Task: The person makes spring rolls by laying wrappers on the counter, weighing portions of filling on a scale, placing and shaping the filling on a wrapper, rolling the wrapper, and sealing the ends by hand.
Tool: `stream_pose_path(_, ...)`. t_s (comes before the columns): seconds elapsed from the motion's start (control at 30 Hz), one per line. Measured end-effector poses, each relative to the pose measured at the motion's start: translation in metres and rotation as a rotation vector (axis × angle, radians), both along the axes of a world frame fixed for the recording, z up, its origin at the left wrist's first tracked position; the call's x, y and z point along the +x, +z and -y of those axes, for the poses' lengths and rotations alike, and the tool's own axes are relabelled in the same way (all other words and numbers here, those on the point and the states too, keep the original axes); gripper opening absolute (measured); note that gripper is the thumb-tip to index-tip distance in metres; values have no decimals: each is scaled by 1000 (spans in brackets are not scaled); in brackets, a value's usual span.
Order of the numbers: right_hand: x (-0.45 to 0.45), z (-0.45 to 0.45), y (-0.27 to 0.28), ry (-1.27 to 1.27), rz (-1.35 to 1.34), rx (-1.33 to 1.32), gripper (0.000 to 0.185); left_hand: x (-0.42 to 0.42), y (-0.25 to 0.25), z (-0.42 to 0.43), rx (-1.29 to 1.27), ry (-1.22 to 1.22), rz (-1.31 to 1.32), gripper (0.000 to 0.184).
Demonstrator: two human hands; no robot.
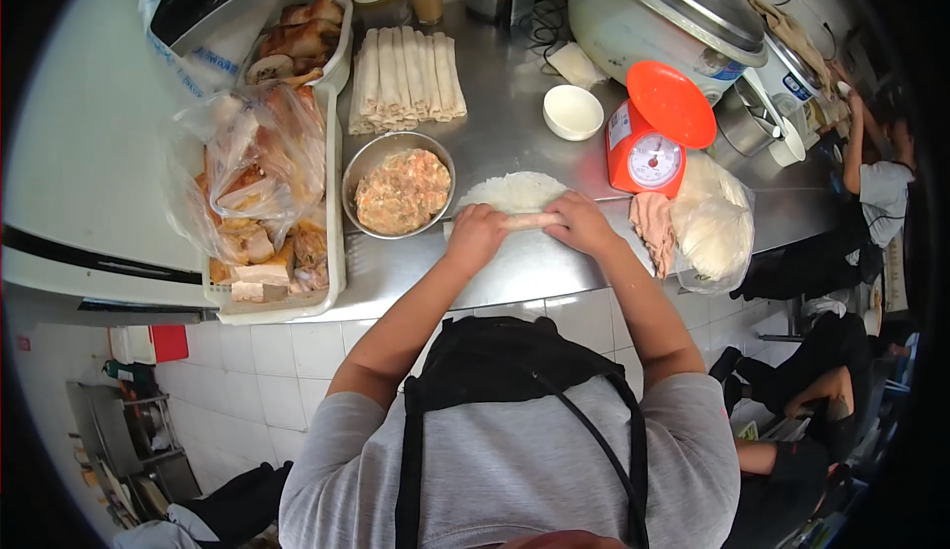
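A thin round wrapper sheet (515,191) lies on the steel counter at the front middle. Its near side is wrapped into a slim spring roll (531,222). My left hand (477,235) grips the roll's left end, and my right hand (584,223) grips its right end, fingers curled over it. To the left of my left hand is a steel bowl (452,191) of chunky orange-and-white filling (404,191). Finished-looking rolls (406,72) are stacked in a neat pile behind that bowl.
At left, a white tub (334,203) holds meat and a plastic bag. A white bowl (573,113), a red scale (653,153), a pink cloth (653,230) and a bag of wrappers (714,223) stand right. A large cooker (643,25) is behind. Other people are at far right.
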State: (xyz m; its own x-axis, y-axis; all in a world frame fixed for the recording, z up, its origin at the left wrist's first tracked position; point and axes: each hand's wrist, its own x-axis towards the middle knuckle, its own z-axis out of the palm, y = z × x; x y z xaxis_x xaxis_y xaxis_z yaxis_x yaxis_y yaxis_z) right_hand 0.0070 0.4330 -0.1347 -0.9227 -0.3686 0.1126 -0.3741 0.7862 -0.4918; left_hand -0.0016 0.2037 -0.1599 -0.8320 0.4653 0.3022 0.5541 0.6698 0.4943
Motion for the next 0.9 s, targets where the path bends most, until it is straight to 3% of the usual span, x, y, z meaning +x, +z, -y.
stream_pose_path(0.1,7,-19,-1,-50,-5,-24,27,5,9,-1,-25,57,-49,19)
stream_pose_path(0.2,5,-24,-1,-176,149,-236,24,4,8,0,-56,78,-121,20)
stream_pose_path(0.4,-14,-31,0,-87,177,-102,18,-10,3,-3,-59,202,-53,9)
stream_pose_path(0.6,-24,-14,-10,-52,-213,180,20,-14,0,-11,-114,290,-163,7)
stream_pose_path(0.73,-24,-3,-2,146,-130,24,37,-15,4,-15,-144,356,-115,11)
stream_pose_path(0.9,-36,-8,-13,179,-25,-6,33,-17,4,-16,-135,446,4,13)
